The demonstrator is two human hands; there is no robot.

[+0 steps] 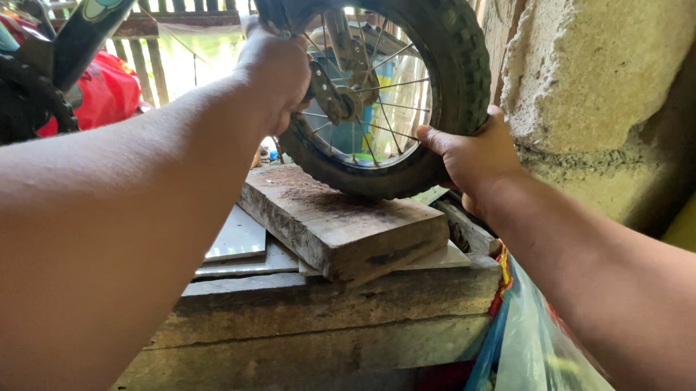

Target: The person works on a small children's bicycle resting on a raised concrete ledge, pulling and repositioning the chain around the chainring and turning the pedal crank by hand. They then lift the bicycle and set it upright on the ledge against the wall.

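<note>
Nearest the camera, two bare forearms reach forward from the lower corners, and beside the right one, at the bottom right, bulges a translucent plastic bag [541, 364] with blue and red edging. Just beyond it stands a stack of weathered grey timber beams [317, 329], with pale flat tiles [239, 237] lying on top and a thick, dark-stained wooden block [339, 219] set across them at an angle. Resting on that block is the small black knobbly-tyred bicycle wheel [385, 86], upright, its thin silver spokes fanning from a metal hub [346, 84] where a bracket and bolt sit. The right hand [473, 158] is curled around the tyre's lower right edge, thumb on the near side and fingers wrapped out of sight behind the rubber, holding it firmly. The left hand [275, 73] is closed into a fist at the left of the hub, pressed against the bracket; whatever it has hold of is hidden by the knuckles, so that cannot be told. To the right rises a rough, pale concrete block wall [592, 81]. Farther left are a dark bicycle frame tube [95, 16] with a pale sticker, a black cog-like tyre edge [20, 91], and a red cloth bundle [111, 92]. Behind everything runs a slatted bamboo fence [167, 3] with bright daylight coming through.
</note>
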